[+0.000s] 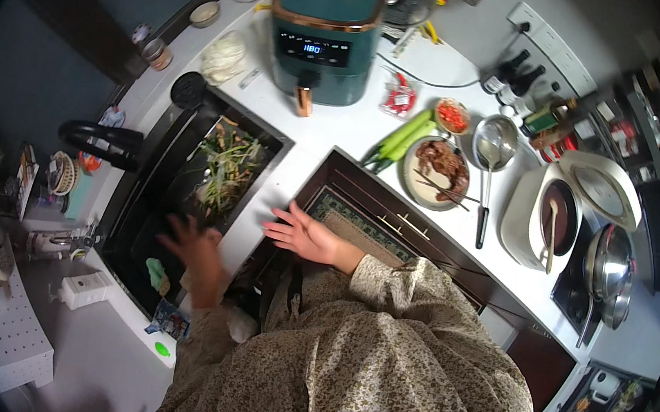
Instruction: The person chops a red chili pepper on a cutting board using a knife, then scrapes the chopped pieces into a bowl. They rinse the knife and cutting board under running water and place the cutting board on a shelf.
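My left hand (195, 254), blurred, hovers over the near part of the black sink (148, 227) with its fingers spread and nothing in it. A heap of green and orange vegetable scraps (226, 171) lies in the far part of the sink. Near the sink's front edge, my right hand (308, 235) is held palm up, empty, with the fingers apart. A green sponge or cloth (156, 275) sits by the near end of the sink, below my left hand. The black faucet (99, 144) arches in from the left.
A lit green air fryer (324, 38) stands at the back corner. Along the right counter are green gourds (401, 139), a plate of cooked meat with chopsticks (431, 184), chopped red peppers (452, 117), a ladle in a metal bowl (492, 139) and an open white cooker (529, 215).
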{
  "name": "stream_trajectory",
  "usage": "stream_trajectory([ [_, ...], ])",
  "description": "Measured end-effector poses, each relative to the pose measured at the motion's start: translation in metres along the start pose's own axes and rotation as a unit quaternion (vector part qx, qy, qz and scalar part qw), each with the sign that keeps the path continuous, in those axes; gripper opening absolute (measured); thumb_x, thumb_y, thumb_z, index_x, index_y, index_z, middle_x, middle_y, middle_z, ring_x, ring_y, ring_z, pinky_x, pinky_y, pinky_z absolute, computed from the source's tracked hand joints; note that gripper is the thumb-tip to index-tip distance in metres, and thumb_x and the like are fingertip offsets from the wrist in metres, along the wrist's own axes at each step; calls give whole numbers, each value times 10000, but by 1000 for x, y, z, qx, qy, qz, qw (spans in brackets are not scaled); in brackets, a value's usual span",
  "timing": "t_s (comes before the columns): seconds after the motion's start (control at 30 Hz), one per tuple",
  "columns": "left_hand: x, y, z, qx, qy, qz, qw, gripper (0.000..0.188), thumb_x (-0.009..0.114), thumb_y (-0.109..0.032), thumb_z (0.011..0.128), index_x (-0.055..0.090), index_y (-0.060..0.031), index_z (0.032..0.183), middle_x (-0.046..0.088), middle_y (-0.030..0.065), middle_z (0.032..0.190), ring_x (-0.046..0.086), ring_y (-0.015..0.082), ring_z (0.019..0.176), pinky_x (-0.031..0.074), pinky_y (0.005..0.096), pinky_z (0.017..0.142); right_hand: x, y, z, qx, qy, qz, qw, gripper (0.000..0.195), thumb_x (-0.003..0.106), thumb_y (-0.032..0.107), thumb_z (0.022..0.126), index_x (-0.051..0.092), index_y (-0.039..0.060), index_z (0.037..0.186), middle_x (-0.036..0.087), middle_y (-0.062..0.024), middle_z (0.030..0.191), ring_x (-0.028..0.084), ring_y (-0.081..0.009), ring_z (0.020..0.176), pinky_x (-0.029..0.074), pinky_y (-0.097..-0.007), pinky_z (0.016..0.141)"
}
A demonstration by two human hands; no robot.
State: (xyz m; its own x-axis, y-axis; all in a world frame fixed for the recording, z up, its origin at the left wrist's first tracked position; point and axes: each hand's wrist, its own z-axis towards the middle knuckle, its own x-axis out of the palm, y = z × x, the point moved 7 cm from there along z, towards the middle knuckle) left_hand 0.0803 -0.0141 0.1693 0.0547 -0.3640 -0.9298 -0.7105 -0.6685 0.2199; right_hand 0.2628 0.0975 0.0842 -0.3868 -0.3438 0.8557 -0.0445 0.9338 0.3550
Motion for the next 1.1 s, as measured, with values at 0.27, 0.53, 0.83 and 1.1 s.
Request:
stream_trajectory([
  [0.27, -56, -65, -96, 97, -375, -467, 795, 128, 635, 90, 874, 539, 6, 865, 554, 167, 1205, 610, 286, 1056, 459, 421, 959, -353, -8, -218, -1, -631, -637, 443, 655, 682, 115, 843, 418, -31, 1424, 426, -305, 1461, 645, -437, 1047, 568, -486, 814],
  [0.53, 27, -188, -201, 132, -203, -407, 881, 165, 751, 17, 793, 606, -59, 765, 704, 57, 923, 645, 245, 917, 398, 399, 981, -444, -12, -232, 45, -536, -644, 544, 748, 729, 160, 802, 381, 81, 1460, 479, -214, 1451, 654, -410, 1084, 557, -482, 810],
  [0.83, 57, -228, -222, 159, -116, -389, 900, 123, 760, -74, 823, 657, -92, 758, 708, -2, 786, 665, 180, 815, 346, 392, 1062, -428, -61, -225, -7, -620, -642, 450, 670, 852, 260, 672, 550, 151, 1259, 586, -88, 1305, 691, -320, 867, 555, -436, 666],
  [1.1, 195, -276, -161, 41, 226, -638, 735, 640, 684, -461, 945, 515, 39, 1307, 663, 165, 1218, 699, 246, 1045, 450, 393, 1000, -340, -134, -233, -83, -514, -692, 500, 697, 673, 174, 811, 418, 134, 1459, 479, -156, 1449, 693, -384, 922, 569, -480, 765],
])
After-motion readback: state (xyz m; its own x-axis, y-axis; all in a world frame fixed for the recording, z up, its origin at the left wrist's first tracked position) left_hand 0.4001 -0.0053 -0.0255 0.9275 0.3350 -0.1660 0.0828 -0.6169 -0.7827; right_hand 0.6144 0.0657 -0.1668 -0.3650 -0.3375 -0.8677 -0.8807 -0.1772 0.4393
